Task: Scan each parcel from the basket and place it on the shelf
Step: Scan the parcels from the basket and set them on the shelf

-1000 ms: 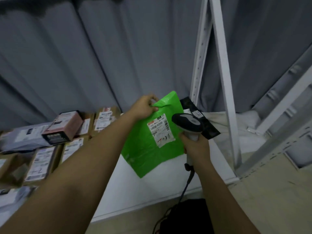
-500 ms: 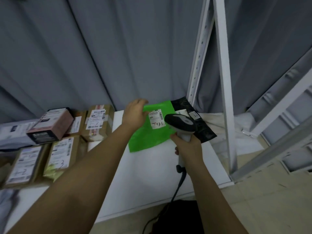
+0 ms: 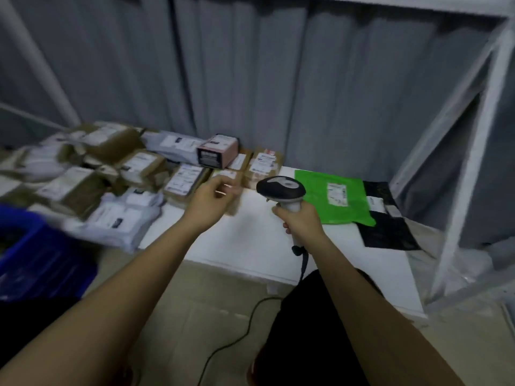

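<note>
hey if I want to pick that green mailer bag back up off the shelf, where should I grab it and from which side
Probably the green mailer bag's front-left corner, coming in from the open front of the white shelf. The bag lies flat; its right edge overlaps the black mailer bag, and the curtain stands behind it. A pinch grip at that bare corner looks least obstructed. The left hand is empty.

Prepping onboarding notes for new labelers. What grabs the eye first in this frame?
The bright green mailer bag stands out most, lying flat on the white shelf at right, partly over a black mailer bag. Next is the corded barcode scanner gripped in the right hand mid-frame, while the left hand hangs loosely curled, holding nothing. To the left, cardboard boxes and pale mailers crowd the shelf behind a blue basket.
</note>
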### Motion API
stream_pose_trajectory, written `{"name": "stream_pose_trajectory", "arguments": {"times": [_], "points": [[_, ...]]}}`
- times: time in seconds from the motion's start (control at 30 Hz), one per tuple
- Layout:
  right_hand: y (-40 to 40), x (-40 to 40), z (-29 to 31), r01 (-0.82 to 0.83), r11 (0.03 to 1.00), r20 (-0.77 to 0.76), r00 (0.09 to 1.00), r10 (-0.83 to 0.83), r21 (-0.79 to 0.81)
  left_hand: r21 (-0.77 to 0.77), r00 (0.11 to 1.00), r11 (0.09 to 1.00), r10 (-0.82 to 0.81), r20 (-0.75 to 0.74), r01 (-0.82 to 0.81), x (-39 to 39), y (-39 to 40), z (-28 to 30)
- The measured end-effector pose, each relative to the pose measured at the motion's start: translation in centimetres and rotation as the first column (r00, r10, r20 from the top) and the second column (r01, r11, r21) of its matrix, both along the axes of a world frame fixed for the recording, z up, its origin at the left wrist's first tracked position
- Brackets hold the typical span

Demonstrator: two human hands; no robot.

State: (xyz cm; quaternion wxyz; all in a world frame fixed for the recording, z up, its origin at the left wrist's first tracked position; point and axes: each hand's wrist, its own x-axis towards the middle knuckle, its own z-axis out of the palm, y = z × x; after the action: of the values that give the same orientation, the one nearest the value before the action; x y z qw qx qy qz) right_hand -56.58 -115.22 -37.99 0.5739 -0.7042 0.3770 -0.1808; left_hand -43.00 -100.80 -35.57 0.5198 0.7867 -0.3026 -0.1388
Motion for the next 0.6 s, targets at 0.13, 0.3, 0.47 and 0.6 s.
{"name": "stream_pose_trajectory", "arguments": {"times": [0.13, 0.3, 0.47, 0.6], "points": [[9.3, 6.0, 1.3, -0.263, 0.962, -0.034, 0.965, 0.261, -0.078, -0.024, 0.983, 0.983, 0.183, -0.002, -0.183, 2.1, 12.2, 2.1], [22.4, 14.6, 2.9, -0.513, 0.845, -0.032, 0.857, 0.515, -0.149, -0.090, 0.889, 0.888, 0.456, 0.043, -0.451, 4.8, 27.8, 3.3], [35.0, 21.8, 2.9, -0.665, 0.724, -0.057, 0.743, 0.667, -0.185, -0.136, 0.707, 0.699, 0.707, -0.017, -0.702, 6.6, 42.1, 2.4], [42.4, 25.8, 2.4, -0.777, 0.592, -0.100, 0.620, 0.778, -0.213, -0.034, 0.522, 0.522, 0.844, -0.121, -0.852, 7.0, 51.7, -1.6]]}}
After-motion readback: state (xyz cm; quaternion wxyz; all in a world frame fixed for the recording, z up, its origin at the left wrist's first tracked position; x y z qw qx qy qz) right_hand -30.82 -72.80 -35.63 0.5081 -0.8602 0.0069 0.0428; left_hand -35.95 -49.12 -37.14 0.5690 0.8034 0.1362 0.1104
